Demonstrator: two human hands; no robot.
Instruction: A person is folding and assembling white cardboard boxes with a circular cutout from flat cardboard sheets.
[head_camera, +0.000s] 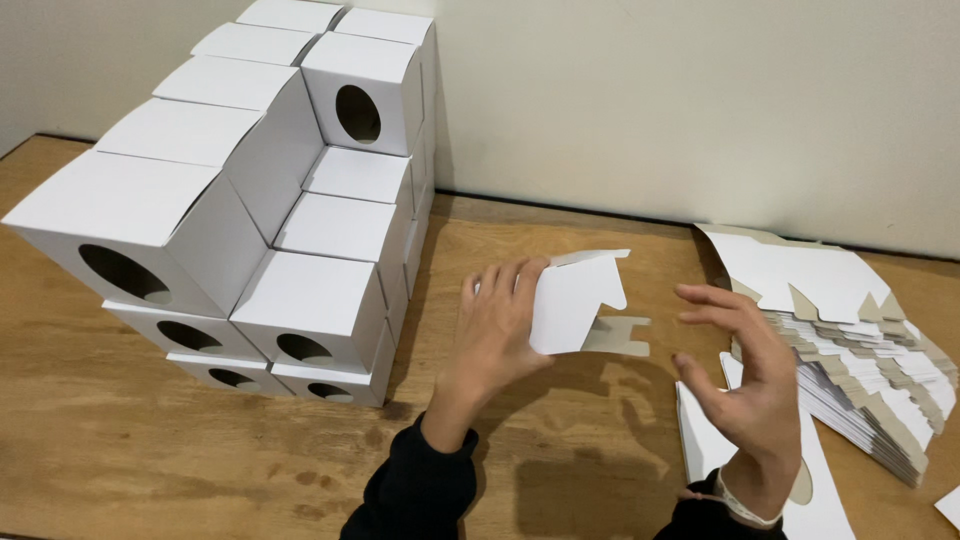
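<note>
Wood-grain tabletop spans the view, backed by a plain off-white wall. At far left, a stack of assembled white cardboard boxes with oval cut-out windows stands on the table in stepped tiers, its rear boxes against the wall. Right of the stack, the left hand, in a dark sleeve, holds a partly folded white die-cut cardboard blank above the table centre; the fingers wrap over the blank's left edge, closed on it. The blank's flaps point right, and its shadow falls on the wood below. Further right, the right hand hovers with fingers spread wide, holding nothing, near the blank but apart from it. Beneath that hand lies a flat white cardboard sheet. At far right, a fanned pile of flat white-and-grey cardboard blanks rests on the table.
</note>
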